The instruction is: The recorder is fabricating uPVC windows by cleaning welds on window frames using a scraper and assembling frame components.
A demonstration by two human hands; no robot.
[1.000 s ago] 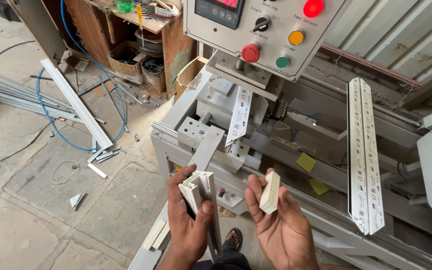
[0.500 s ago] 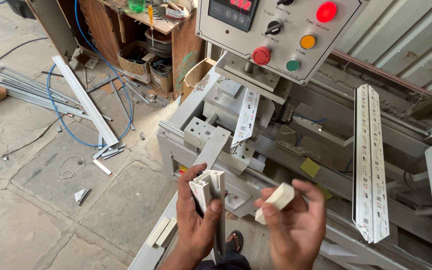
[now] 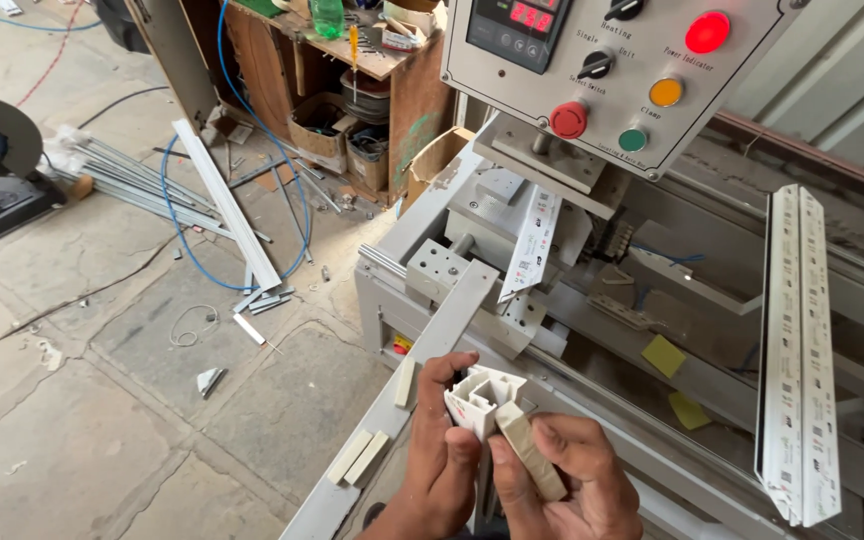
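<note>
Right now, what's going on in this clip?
A person stands at a grey machine with a control panel and holds two pieces together. The left hand grips the cut end of a white hollow plastic profile, whose chambers show at the top. The right hand presses a small beige block against that end. A long white profile strip lies on the machine bed to the right, and offcuts and blue cable lie on the concrete floor.

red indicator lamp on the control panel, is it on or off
On: the red indicator lamp glows bright, while the amber lamp beside it looks dull.
</note>
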